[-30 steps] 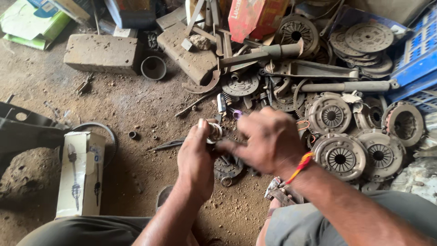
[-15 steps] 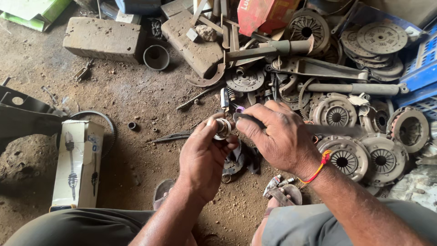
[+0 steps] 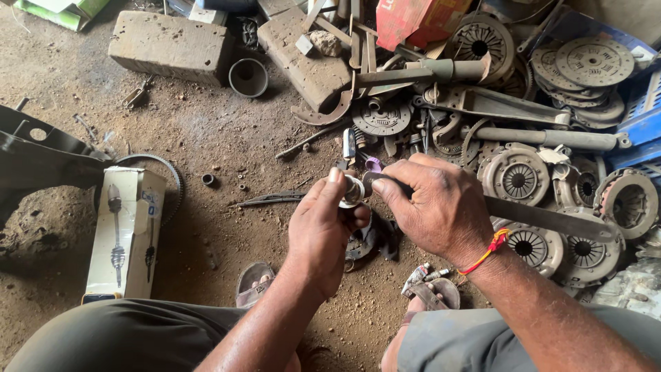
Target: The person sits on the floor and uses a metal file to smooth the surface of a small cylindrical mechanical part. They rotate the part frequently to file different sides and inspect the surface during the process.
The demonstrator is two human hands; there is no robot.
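My left hand [image 3: 320, 231] grips a small round silvery metal part [image 3: 354, 191] between thumb and fingers at the middle of the view. My right hand [image 3: 437, 203] holds a long flat dark metal bar [image 3: 551, 219] that runs off to the right; its near end meets the round part. A red and yellow thread is tied around my right wrist. Both hands hover above the dirt floor, over a dark greasy component [image 3: 365, 241] lying between my sandalled feet.
Several worn clutch plates [image 3: 516, 176] and metal shafts are heaped at the right. Concrete blocks [image 3: 169, 45] and a metal cup [image 3: 248, 77] lie at the top. A long white cardboard box [image 3: 127, 231] lies at the left, beside a ring gear and a black panel.
My hands stay joined on the small part, drifting slightly right and a little up in view. The bar in my right hand now shows plainly.
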